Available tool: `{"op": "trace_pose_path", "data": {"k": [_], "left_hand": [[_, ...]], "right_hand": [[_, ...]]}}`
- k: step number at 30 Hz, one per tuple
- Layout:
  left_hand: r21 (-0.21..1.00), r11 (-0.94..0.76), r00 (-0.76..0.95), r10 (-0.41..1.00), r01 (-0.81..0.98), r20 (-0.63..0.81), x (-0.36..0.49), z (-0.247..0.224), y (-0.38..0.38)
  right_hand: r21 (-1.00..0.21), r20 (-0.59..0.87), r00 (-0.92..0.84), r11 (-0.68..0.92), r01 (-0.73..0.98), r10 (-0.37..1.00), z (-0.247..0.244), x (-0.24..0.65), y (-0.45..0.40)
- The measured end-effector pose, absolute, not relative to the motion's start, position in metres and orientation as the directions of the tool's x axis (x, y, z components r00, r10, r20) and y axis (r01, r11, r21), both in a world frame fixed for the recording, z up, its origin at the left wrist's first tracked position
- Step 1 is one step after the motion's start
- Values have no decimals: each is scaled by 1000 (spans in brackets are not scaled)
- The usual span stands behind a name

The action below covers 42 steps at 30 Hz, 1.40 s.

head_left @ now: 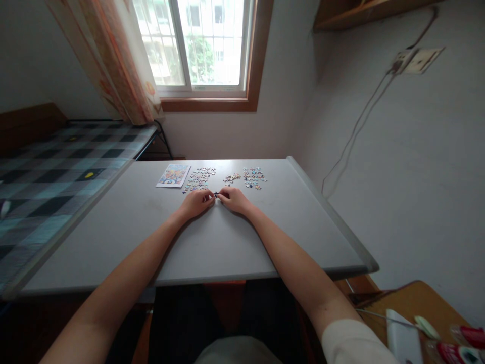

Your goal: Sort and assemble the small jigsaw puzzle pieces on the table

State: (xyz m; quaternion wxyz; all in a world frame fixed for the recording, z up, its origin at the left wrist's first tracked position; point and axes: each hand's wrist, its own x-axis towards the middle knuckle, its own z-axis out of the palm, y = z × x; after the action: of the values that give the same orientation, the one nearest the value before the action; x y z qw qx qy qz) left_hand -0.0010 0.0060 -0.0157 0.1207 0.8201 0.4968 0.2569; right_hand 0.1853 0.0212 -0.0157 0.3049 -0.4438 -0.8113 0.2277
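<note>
Between the fingertips of my left hand and my right hand is a small dark jigsaw piece, just above or on the white table. Both hands pinch it, one from each side; whether it is one piece or two joined, I cannot tell. Beyond my left hand lie loose jigsaw pieces in rows. A small heap of pieces sits past my right hand, with another group of spread pieces to its right. A printed picture sheet lies at the far left of the pieces.
A bed with a checked cover stands along the left. At the lower right, a wooden chair or stool bears a white box-like object and red-labelled containers. A cable hangs down the right wall from a socket.
</note>
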Motion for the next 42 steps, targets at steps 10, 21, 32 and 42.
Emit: {"op": "trace_pose_path", "data": {"k": [10,21,32,42], "left_hand": [[441,-474,374,878,762,298,-1,-15,6],[452,-476,374,878,754,300,-2,-18,7],[433,-472,379,880,768,286,-2,-17,8],[437,-465,368,883,770,290,-1,-16,6]], "right_hand": [[-644,298,-420,505,575,857,-16,186,21],[-647,299,-422,507,570,856,-14,186,20],[-629,296,-427,511,586,854,-12,186,19],[-643,297,-428,510,571,854,-12,186,19]]}}
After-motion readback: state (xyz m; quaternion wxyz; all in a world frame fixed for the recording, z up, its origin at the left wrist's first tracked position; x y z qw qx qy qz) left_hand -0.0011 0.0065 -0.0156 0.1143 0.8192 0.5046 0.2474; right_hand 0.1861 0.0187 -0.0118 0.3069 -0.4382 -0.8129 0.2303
